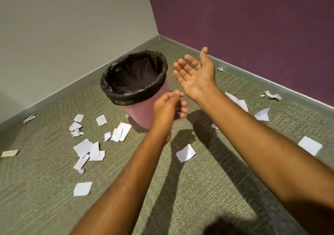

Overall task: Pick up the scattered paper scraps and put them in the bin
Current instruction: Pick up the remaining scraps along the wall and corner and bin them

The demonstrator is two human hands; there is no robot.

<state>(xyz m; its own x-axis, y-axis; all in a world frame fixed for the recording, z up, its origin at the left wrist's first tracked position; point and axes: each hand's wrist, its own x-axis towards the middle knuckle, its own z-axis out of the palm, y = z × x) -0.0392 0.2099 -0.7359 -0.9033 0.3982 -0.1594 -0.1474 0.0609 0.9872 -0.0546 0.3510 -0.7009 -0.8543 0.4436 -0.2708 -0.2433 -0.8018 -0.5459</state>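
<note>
A pink bin (pixel 142 111) lined with a black bag (pixel 133 77) stands on the carpet near the room's corner. White paper scraps lie scattered around it: a cluster (pixel 90 149) to the left, one scrap (pixel 185 153) between my forearms, another (pixel 82 188) near left. My right hand (pixel 196 74) is held palm up with straight fingers beside the bin's right rim, and nothing lies in it. My left hand (pixel 169 106) hovers in front of the bin with loosely curled fingers; no paper shows in it.
A grey wall on the left and a purple wall on the right meet behind the bin. More scraps lie on the right: crumpled pieces (pixel 273 96) by the baseboard, a folded piece (pixel 262 115) and a flat square (pixel 310 145). The floor is green patterned carpet.
</note>
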